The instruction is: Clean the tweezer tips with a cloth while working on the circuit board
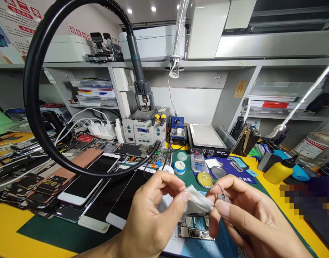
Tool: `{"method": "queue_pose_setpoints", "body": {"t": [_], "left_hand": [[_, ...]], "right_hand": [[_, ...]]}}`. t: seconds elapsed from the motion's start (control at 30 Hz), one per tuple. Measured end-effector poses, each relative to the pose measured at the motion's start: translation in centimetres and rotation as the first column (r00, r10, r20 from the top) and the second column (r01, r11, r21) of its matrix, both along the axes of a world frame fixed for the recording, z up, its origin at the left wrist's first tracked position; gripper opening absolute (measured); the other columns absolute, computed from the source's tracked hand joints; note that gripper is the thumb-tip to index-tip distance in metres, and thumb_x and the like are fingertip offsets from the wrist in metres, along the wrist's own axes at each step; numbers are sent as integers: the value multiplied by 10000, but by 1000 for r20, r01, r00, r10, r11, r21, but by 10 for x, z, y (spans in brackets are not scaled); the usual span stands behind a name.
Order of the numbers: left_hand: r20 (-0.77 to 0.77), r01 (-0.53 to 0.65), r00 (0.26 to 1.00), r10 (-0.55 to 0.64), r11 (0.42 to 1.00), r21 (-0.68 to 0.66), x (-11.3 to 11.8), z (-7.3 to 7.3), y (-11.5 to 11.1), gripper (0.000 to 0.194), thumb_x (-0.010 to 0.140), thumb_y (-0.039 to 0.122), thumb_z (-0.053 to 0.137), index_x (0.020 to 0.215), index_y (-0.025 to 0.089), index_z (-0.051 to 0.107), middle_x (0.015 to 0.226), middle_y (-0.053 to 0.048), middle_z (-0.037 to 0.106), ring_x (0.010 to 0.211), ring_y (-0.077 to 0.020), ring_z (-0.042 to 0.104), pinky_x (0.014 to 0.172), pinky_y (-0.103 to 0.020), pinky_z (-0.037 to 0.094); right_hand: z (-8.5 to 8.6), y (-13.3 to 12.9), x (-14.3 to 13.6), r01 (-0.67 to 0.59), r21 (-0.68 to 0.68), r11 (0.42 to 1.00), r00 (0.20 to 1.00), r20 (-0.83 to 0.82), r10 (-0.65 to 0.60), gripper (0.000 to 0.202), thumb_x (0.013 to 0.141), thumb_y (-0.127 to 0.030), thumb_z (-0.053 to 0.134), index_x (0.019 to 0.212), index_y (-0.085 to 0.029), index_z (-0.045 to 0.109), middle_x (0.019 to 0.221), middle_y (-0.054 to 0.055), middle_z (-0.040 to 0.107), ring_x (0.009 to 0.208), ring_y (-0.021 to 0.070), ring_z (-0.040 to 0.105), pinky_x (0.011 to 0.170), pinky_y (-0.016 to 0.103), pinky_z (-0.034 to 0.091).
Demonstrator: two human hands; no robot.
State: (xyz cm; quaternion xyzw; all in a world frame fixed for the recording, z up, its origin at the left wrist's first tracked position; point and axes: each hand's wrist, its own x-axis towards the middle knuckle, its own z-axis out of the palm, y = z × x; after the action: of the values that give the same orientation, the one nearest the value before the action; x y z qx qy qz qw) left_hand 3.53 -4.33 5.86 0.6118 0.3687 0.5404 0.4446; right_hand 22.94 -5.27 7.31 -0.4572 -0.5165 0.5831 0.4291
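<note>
My left hand (153, 211) pinches one end of a small white wipe (197, 201) between thumb and fingers. My right hand (247, 215) grips the other end of the wipe, and thin metal tweezers (220, 190) stick up from that hand. Both hands hover just above a bare phone circuit board (192, 229) that lies on a blue mat (204, 247) at the near edge of the bench.
Several phones and screens (86, 179) lie stacked at left. A black hose (32, 89) loops over the bench from a rework station (144, 129). Behind the hands are solder tins (205, 179), a hot plate (207, 138), a tool holder (245, 141) and a yellow bottle (278, 172).
</note>
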Motion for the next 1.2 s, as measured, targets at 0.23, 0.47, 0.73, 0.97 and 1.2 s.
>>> {"method": "queue_pose_setpoints", "body": {"t": [0.23, 0.47, 0.73, 0.97, 1.2], "left_hand": [[-6, 46, 999, -46, 998, -50, -2, -3, -2, 107, 901, 265, 620, 969, 208, 561, 877, 2, 611, 804, -114, 593, 710, -214, 468], [-229, 238, 945, -234, 971, -12, -9, 8, 1, 176, 894, 316, 563, 969, 191, 662, 905, -32, 606, 841, -156, 565, 781, -286, 437], [-294, 176, 945, -143, 980, 91, -5, 8, 2, 231, 946, 279, 509, 822, 152, 656, 811, -30, 578, 771, -137, 551, 716, -273, 429], [-221, 78, 974, -40, 983, 168, -5, 6, 3, 164, 923, 229, 552, 786, 167, 615, 793, -7, 560, 754, -120, 548, 705, -248, 431], [-209, 63, 977, -26, 983, 173, -5, 6, 0, 122, 922, 218, 562, 821, 169, 610, 831, -15, 575, 790, -124, 564, 731, -245, 440]], "right_hand": [[-5, 4, -5, 82, 120, 989, 991, 91, -94, 219, 784, -416, 774, 801, -262, 619, 596, -45, 661, 523, 153, 629, 507, 249, 508], [-6, 3, -4, 229, 271, 935, 953, 132, -272, 368, 614, -529, 839, 792, -253, 672, 611, -11, 659, 503, 200, 628, 425, 291, 517], [-6, 0, -7, 289, 330, 899, 920, 162, -356, 402, 567, -551, 842, 794, -263, 679, 594, -12, 644, 497, 204, 618, 416, 294, 523], [1, -4, -7, 150, 208, 967, 974, 138, -181, 199, 756, -422, 771, 825, -283, 646, 673, -39, 656, 554, 164, 631, 519, 253, 548], [-2, 0, -4, 102, 222, 970, 989, 86, -124, 144, 816, -376, 751, 837, -281, 645, 684, -41, 661, 547, 144, 642, 510, 231, 532]]}}
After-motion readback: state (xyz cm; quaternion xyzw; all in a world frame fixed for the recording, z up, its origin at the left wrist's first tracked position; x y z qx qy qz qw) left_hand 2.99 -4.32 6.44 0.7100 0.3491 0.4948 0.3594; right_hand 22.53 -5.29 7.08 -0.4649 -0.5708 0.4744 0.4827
